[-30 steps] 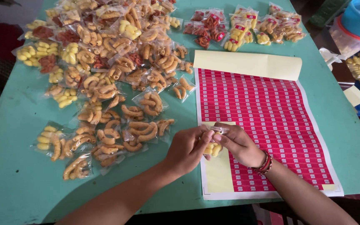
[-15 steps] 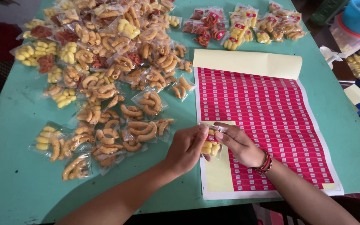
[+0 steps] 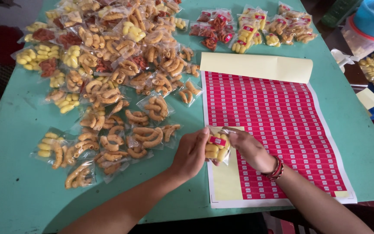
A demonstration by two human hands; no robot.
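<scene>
Head view, both hands pinching clear snack packet [image 3: 217, 148] with red label, above red sticker sheet [image 3: 278, 125].

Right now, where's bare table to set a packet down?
Bare table left of and below the snack pile; a strip right of the sticker sheet. Crowded: upper left, and the labelled packets at top. Both hands hold one packet.

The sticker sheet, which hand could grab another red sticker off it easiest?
Probably the right hand. It already lies over the sticker sheet, beside the red labels. The left hand sits at the sheet's left edge, holding the small snack packet.
</scene>
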